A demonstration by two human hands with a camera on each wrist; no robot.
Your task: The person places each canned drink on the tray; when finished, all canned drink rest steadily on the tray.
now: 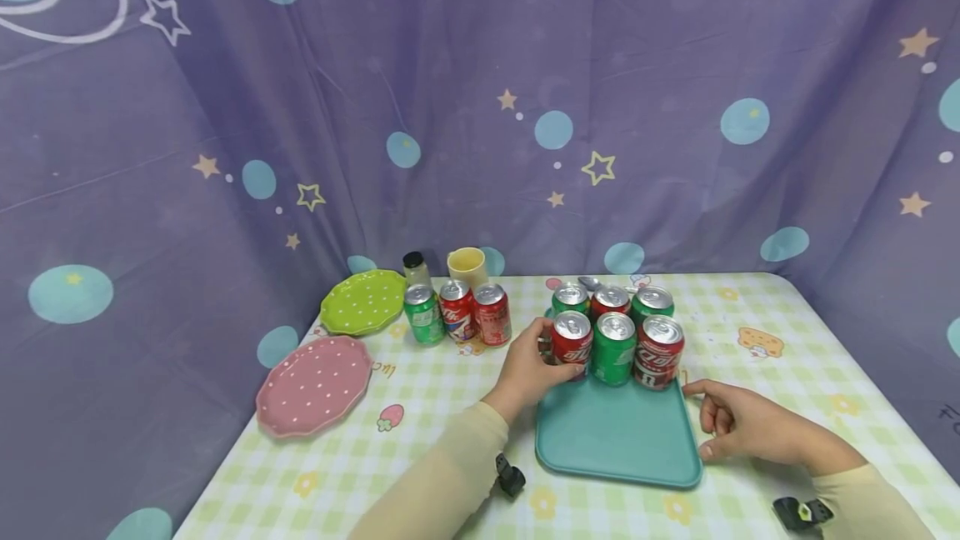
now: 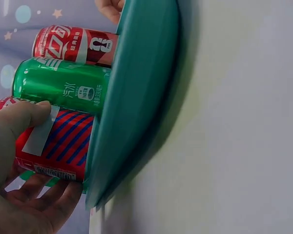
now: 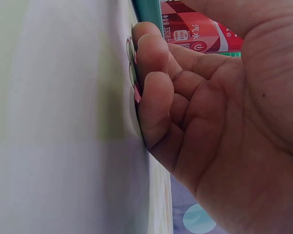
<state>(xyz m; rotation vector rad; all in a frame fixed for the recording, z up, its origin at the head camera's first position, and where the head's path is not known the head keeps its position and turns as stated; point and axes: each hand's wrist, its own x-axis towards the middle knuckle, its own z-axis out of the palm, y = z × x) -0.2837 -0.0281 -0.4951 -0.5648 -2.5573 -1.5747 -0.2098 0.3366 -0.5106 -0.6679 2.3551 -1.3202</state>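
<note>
On the teal tray (image 1: 618, 440) stand several soda cans in two rows. My left hand (image 1: 527, 369) grips the red soda can (image 1: 572, 344) at the front left, thumb across its near side and fingers round its left. In the left wrist view that can (image 2: 58, 146) stands upright on the tray. Beside it are a green can (image 1: 614, 348) and a red can (image 1: 659, 352). My right hand (image 1: 753, 423) is at the tray's right edge, index finger reaching toward the rim, others loosely bent. In the right wrist view its fingertips (image 3: 156, 97) rest by the tablecloth; it holds nothing.
Left of the tray stand a green can (image 1: 424, 317), two red cans (image 1: 491, 317), a yellow cup (image 1: 467, 265) and a black-lidded jar (image 1: 416, 268). Further left lie a green plate (image 1: 363, 302) and a pink plate (image 1: 313, 386). A spoon (image 1: 590, 282) lies behind the tray.
</note>
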